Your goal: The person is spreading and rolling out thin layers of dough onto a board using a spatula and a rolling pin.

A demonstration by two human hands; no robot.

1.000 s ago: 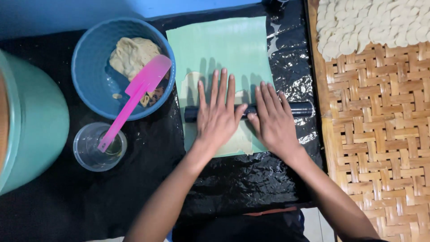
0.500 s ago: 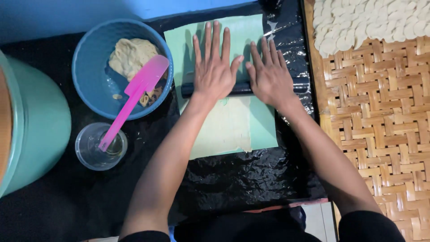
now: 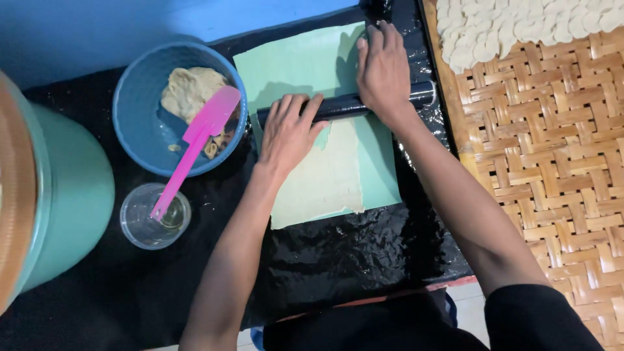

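Black plastic sheeting (image 3: 338,260) covers the work surface and carries a pale green mat (image 3: 305,65), on which a thin sheet of beige dough (image 3: 325,185) lies flattened. Judged from its spread, the rolling is well advanced: the dough on the near side of the grip is thin and even, with a ragged right edge, while the mat beyond the grip shows bare green, so any dough there is either absent or hidden by the hands. A dark rolling pin (image 3: 344,106) lies crosswise over the far end of the dough. The left hand (image 3: 289,133) presses down on its left part with fingers curled over it, and the right hand (image 3: 383,71) lies flat-palmed on its right part, fingers reaching past it; neither hand closes fully around the pin. Left of the grip stands a large teal container (image 3: 71,208), and between it and the pin a blue bowl (image 3: 143,123) holds a lump of dough (image 3: 188,91). A pink spatula (image 3: 195,143) leans from the bowl down into a small clear cup (image 3: 140,224). Right of the grip, a woven bamboo tray (image 3: 552,149) bears rows of small pale dough pieces (image 3: 513,26) at its far end. Nothing lies in the pin's path on the mat; the bowl's rim sits just beside the pin's left end.
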